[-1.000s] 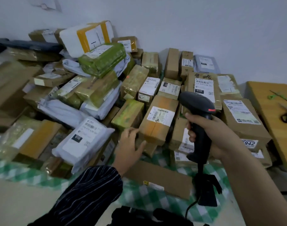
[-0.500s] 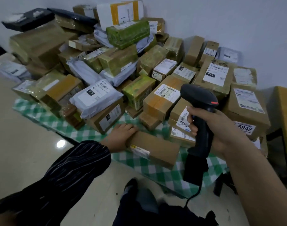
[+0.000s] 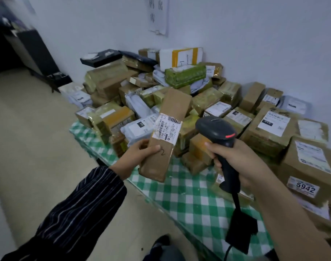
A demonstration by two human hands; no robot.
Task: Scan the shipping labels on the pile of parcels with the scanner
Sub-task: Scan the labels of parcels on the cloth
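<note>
My left hand [image 3: 140, 155] grips the lower end of a long brown cardboard parcel [image 3: 172, 110], held up and tilted above the cloth. A white shipping label [image 3: 166, 129] wraps its middle, and a handwritten "2" sits below it. Just right of the parcel, my right hand [image 3: 236, 161] grips the handle of a black barcode scanner [image 3: 216, 131], its head level with the label. Behind both lies the pile of parcels [image 3: 264, 125]: brown boxes, green-wrapped packs and white mailer bags, many with labels facing up.
A green-and-white checked cloth [image 3: 191, 202] covers the floor under the pile. The scanner's cable [image 3: 236, 204] hangs down with a black block on it. A box marked 5942 [image 3: 307, 178] lies at right. Dark furniture [image 3: 35, 51] stands far left against the white wall.
My left hand has lifted the long brown parcel off the checked cloth and turned it label-up beside the scanner. The view has swung left; the scanner hand stays about where it was.
</note>
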